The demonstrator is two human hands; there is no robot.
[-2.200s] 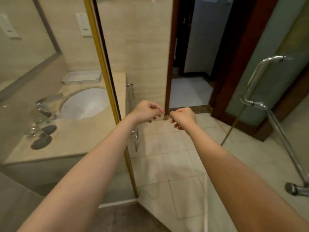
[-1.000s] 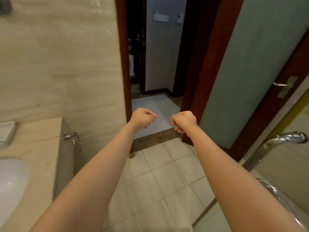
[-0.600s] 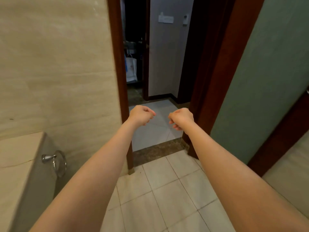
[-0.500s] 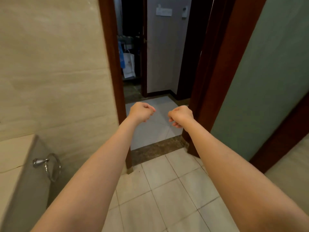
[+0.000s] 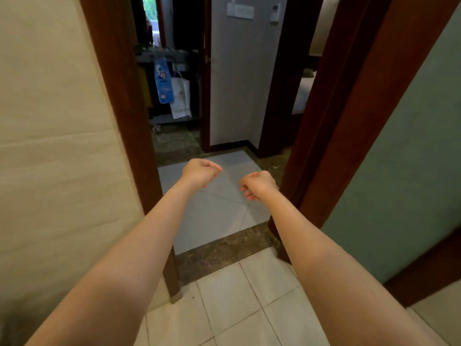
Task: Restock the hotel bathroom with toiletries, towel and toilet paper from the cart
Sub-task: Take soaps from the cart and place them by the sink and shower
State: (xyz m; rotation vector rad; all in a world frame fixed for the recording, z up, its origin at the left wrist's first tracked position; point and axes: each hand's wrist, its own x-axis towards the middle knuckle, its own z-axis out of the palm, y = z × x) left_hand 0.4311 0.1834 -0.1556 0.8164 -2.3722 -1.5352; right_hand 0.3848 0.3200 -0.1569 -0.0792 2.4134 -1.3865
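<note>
Doorway, open: dark wood left jamb point(image 5: 124, 121) and right jamb point(image 5: 334, 126) stand either side of your line ahead, with the gap between them wider than your two forearms together. Door point(image 5: 411, 151), green-grey panel in a dark wood frame, swung in along your right side, its edge just beside the right jamb. Beige wall point(image 5: 50, 146) runs close along your left up to the left jamb. Floor: pale bathroom tiles point(image 5: 232, 305) underfoot, then a dark stone threshold point(image 5: 224, 248) across the opening, then grey tiles point(image 5: 219, 203) beyond it, ending at a grey wall point(image 5: 239, 83) straight ahead. Cart point(image 5: 172, 58), only partly seen in the dim passage to the left of that grey wall, with a blue packet point(image 5: 163, 81) and a white bag point(image 5: 181, 98) hanging on its near side; its shelves are too dark to read. The cart lies well beyond both of your hands, above and left of them in the head view, nearer the left one. Left hand point(image 5: 199, 172) and right hand point(image 5: 258, 183): both forearms stretched forward side by side, hands apart over the grey tiles, backs up, wrists dipped, fingers loosely curled, nothing held in either
</note>
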